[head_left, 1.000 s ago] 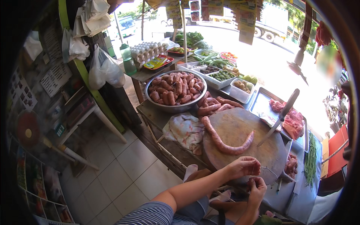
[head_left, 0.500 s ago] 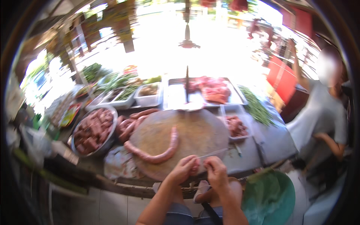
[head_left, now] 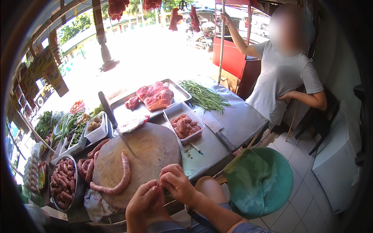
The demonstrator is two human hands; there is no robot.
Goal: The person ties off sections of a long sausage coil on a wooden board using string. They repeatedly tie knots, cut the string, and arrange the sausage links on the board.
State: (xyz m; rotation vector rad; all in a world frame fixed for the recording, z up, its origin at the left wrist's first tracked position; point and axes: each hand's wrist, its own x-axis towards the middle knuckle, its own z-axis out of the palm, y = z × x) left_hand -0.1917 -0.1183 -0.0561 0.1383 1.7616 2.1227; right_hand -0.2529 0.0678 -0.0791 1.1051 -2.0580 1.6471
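Observation:
Close together at the near edge of the round wooden chopping block [head_left: 155,143], my hands are both closed in a pinch. Between my left hand [head_left: 144,198] and my right hand [head_left: 178,185] a thin pale strand [head_left: 159,178] shows, its ends hidden by the fingers. A long raw sausage [head_left: 123,180] curves over the block's left side, untouched. Behind it, a knife [head_left: 125,142] stands tilted with its tip on the wood. More linked sausages [head_left: 86,166] lie against the block's left edge.
A metal bowl [head_left: 75,194] of short sausages stands left. Beyond the block are a metal tray [head_left: 179,90] with meat, a white tub [head_left: 195,136] of sausage pieces, long green beans [head_left: 204,95] and a cleaver [head_left: 211,121]. Right of me is a green round stool [head_left: 278,174]; a person [head_left: 278,73] stands behind.
My view has swung to the right, so the person and stool appear more central. My hands stay pinched together; the strand, stretched out to the right before, now shows only as a short bit.

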